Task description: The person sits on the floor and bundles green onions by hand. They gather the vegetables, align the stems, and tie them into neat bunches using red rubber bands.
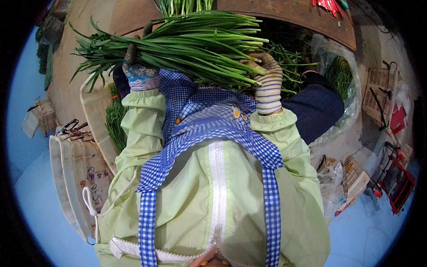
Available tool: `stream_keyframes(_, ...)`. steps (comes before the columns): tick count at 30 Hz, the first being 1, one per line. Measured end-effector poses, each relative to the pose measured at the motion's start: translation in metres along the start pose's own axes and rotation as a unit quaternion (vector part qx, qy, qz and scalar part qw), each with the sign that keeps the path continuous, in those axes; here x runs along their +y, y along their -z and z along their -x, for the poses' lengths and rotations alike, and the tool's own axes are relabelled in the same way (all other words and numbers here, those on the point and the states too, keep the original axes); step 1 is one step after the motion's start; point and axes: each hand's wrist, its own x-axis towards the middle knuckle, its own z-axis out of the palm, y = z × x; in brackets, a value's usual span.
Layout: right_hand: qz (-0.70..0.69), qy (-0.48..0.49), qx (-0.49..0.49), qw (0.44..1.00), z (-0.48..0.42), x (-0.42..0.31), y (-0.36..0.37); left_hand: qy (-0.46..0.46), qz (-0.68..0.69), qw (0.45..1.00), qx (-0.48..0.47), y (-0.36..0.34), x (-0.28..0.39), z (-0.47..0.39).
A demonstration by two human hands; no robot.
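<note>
A large loose bunch of green garlic chives (186, 46) lies across both my hands above my lap, leaf tips to the left and pale stem ends to the right. My left hand (140, 66), in a dirty patterned glove, supports the leafy part from below, its fingers curling up at the far side. My right hand (268, 70), in a striped knit glove, closes around the lower stem ends. Beneath the bunch, a blue checked apron (213, 106) covers my lap. More loose greens (287, 63) lie below and beyond my right hand, partly hidden.
Upright stems (186, 6) stand on a brown wooden board (283, 13) ahead, with red strips (330, 6) at its right. A pale plastic crate (90, 103) holds tied greens (115, 123) at left. A clear plastic bag (350, 66) with greens and several crates (378, 90) are at right.
</note>
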Motion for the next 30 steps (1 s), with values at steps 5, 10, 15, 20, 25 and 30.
stream_keyframes(5, -0.032, -0.096, 0.014, 0.995, 0.002, 0.001, 0.008, 0.007, 0.004, 1.0, -0.017, -0.003, -0.003, 0.0)
stream_keyframes(10, 0.273, 0.039, -0.004, 0.961, 0.003, -0.006, 0.022, -0.027, -0.044, 0.997, 0.05, -0.001, -0.004, 0.0)
stream_keyframes(15, 0.569, -0.226, 0.06, 0.789, -0.024, -0.01, 0.117, 0.038, 0.043, 0.998, -0.031, 0.017, 0.04, -0.006)
stream_keyframes(20, 0.546, 0.127, 0.035, 0.827, -0.013, -0.06, 0.053, -0.066, -0.016, 0.996, 0.062, 0.029, 0.046, -0.004)
stream_keyframes(25, 0.226, 0.123, -0.09, 0.962, -0.014, -0.043, -0.033, -0.045, -0.077, 0.989, 0.118, 0.036, 0.04, -0.009)
stream_keyframes(30, 0.274, 0.152, -0.048, 0.949, -0.024, -0.016, -0.03, -0.005, -0.002, 0.998, 0.066, 0.017, 0.033, -0.001)
